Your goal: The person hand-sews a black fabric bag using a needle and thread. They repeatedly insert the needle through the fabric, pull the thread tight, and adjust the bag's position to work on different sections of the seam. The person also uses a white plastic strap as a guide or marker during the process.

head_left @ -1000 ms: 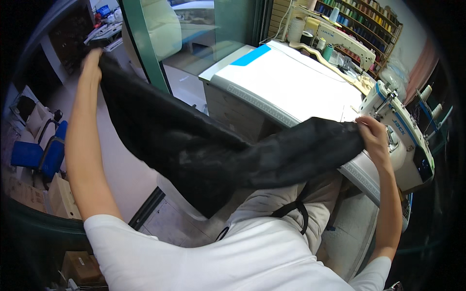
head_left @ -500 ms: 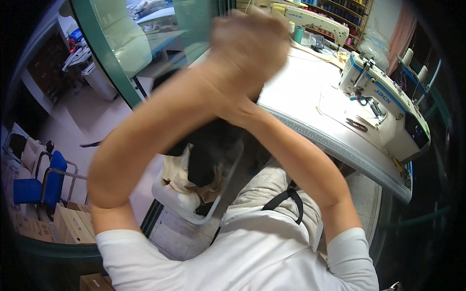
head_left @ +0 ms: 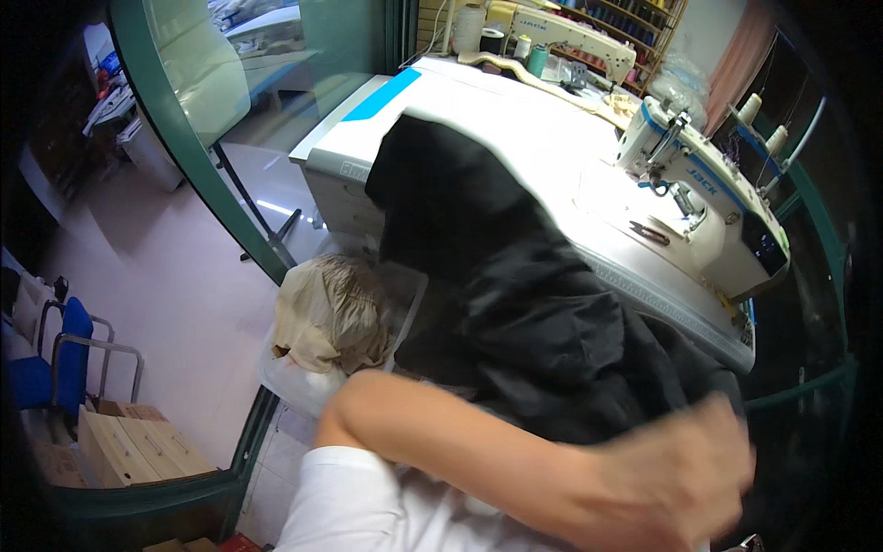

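Note:
My left forearm crosses the lower middle, and my left hand [head_left: 681, 469] is at the lower right against the black cloth [head_left: 497, 276], its fingers smeared by motion. I cannot make out my right hand. The cloth is a large rumpled piece lying from the front edge of the white sewing table [head_left: 515, 106] down over my front. A white industrial sewing machine [head_left: 699, 193] stands on the table's right, with small snips [head_left: 648, 232] beside it. Left of the cloth, a translucent bin [head_left: 409, 294] holds crumpled beige fabric [head_left: 326, 313].
A second machine [head_left: 552, 32], thread cones and spools [head_left: 536, 61], and a thread rack [head_left: 644, 18] are behind the table. At left are a green-framed glass partition [head_left: 184, 166], a blue chair [head_left: 69, 350], pale drawer-like boxes [head_left: 138, 446] and the floor [head_left: 156, 276] beyond.
The black cloth, earlier stretched between both hands, is now bunched over the table edge and my front. My left hand has swept from the upper left, through the top middle, to the lower right.

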`<state>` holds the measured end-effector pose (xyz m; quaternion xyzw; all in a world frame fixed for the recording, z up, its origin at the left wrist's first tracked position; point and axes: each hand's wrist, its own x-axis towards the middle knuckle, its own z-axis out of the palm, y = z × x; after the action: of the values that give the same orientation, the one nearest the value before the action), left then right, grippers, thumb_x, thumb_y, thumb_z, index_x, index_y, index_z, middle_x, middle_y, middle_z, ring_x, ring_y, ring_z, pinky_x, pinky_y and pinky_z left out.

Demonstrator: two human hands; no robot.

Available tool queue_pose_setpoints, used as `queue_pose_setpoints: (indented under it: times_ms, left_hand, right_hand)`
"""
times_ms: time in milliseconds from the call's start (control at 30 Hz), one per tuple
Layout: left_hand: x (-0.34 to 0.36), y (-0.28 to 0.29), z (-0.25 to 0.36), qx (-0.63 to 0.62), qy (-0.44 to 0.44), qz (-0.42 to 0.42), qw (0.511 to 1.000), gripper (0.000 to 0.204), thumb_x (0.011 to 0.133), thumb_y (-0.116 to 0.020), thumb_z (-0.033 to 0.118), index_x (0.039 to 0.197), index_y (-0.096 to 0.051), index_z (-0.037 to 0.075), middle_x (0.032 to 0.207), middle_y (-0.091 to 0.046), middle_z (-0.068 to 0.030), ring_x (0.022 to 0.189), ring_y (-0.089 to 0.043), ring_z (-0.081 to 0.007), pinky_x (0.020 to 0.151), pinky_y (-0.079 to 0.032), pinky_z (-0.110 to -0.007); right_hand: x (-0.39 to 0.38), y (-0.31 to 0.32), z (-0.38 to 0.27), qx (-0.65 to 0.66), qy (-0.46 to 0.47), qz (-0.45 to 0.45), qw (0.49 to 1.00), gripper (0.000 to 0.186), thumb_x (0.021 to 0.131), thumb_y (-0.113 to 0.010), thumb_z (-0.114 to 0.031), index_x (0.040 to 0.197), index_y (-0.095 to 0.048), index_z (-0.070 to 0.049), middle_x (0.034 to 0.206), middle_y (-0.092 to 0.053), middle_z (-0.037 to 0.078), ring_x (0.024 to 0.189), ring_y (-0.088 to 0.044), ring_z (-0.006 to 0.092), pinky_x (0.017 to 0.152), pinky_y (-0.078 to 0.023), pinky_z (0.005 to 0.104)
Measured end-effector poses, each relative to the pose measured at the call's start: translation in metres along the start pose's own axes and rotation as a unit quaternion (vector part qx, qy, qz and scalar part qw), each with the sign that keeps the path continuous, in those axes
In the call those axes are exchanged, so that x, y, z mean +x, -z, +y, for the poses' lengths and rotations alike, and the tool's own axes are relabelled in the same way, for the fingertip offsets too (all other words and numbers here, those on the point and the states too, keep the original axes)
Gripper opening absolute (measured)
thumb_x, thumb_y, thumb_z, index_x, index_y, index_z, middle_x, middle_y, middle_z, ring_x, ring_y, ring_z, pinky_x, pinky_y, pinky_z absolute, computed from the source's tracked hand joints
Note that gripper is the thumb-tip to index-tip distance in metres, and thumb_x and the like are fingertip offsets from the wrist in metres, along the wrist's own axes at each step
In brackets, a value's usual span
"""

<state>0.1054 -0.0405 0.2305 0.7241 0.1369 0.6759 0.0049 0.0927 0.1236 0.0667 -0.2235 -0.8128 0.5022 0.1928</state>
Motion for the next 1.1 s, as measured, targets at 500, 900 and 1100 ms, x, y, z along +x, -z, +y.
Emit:
queue_pose_setpoints:
  times_ms: [500, 900, 1100]
  left_hand:
    - [-0.039, 0.014, -0.034, -0.076, 0.204, -0.24, 0.946, 0.017, 0.069, -0.066, 0.009, 0.069, -0.051, 0.001, 0.071, -0.053, -0.0169, 0.064, -0.056, -0.0351, 0.056, -0.044, -0.046]
    - [-0.057, 0.072, -0.041, -0.021, 0.38, -0.037, 0.924, 0.016, 0.072, -0.056, -0.007, 0.085, -0.064, -0.005, 0.073, -0.063, -0.0173, 0.065, -0.062, -0.0278, 0.063, -0.051, -0.036]
    - [-0.125, 0.271, -0.126, 0.548, 0.417, 0.112, 0.716, 0.024, 0.079, -0.049, 0.0, 0.091, -0.069, -0.006, 0.083, -0.066, -0.0279, 0.077, -0.067, -0.0422, 0.071, -0.052, -0.047]
  right_hand:
    - [-0.017, 0.042, -0.007, 0.028, 0.006, 0.119, 0.993, 0.019, 0.092, -0.062, -0.013, 0.109, -0.059, -0.006, 0.103, -0.064, 0.007, 0.091, -0.058, 0.0138, 0.075, -0.044, 0.0257]
    - [-0.001, 0.008, -0.036, -0.035, 0.093, 0.032, 0.995, 0.014, 0.09, -0.065, -0.016, 0.101, -0.06, -0.008, 0.093, -0.065, 0.004, 0.078, -0.058, 0.0111, 0.065, -0.044, 0.0227]
    - [0.073, -0.08, -0.051, -0.064, 0.196, -0.081, 0.975, 0.013, 0.089, -0.066, -0.018, 0.096, -0.061, -0.009, 0.088, -0.065, 0.003, 0.072, -0.059, 0.0097, 0.06, -0.044, 0.0212]
